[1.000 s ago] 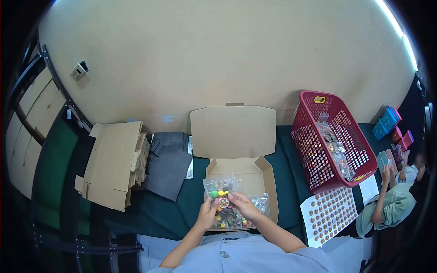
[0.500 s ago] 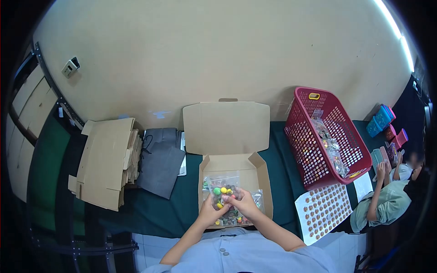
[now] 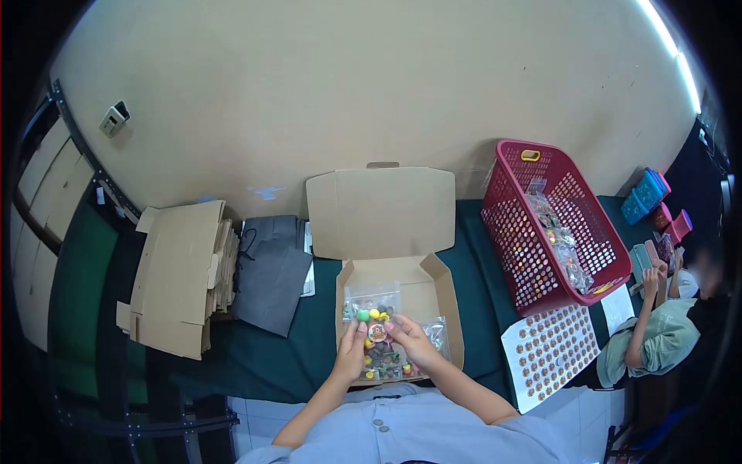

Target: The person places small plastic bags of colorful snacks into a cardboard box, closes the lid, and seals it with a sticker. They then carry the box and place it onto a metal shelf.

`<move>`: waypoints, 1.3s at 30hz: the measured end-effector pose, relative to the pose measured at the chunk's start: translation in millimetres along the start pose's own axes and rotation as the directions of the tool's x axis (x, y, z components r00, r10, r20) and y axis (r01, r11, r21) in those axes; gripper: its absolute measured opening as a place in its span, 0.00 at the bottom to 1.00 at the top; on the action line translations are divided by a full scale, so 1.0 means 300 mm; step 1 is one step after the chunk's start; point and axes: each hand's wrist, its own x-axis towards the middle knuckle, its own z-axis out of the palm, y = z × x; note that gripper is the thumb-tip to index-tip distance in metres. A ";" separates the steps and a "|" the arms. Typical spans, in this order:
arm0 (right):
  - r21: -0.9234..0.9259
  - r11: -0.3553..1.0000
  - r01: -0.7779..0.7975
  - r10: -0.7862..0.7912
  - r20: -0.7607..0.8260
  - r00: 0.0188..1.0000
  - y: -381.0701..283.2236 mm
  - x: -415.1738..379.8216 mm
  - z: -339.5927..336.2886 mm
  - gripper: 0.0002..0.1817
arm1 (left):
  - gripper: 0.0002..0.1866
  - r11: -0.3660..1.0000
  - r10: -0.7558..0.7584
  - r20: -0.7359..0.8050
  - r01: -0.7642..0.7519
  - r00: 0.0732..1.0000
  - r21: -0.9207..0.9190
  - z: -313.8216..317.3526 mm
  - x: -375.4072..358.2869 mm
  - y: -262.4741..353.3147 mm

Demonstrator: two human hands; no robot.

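Note:
My left hand and my right hand hold a clear plastic bag by its two sides, fingers closed on it. Green, yellow, red and dark round pieces fill the bag. A round printed sticker lies on its front, between my thumbs. Around and below is an open cardboard box with its lid raised at the back. Another clear bag shows inside the box at the right, partly covered by my right hand.
Flattened cardboard boxes and dark grey cloth-like bags lie at the left. A red basket holding several filled bags stands at the right, behind a sheet of round stickers. A co-worker sits at the far right.
My thumbs have moved apart from the middle of the bag to its sides. The round sticker on its front now shows. The view has shifted slightly.

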 end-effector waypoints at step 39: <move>-0.564 0.710 0.421 -0.452 0.093 0.887 -0.034 -0.015 -0.039 0.32 | 0.42 0.940 0.224 0.251 -0.276 0.942 0.198 0.052 0.014 0.037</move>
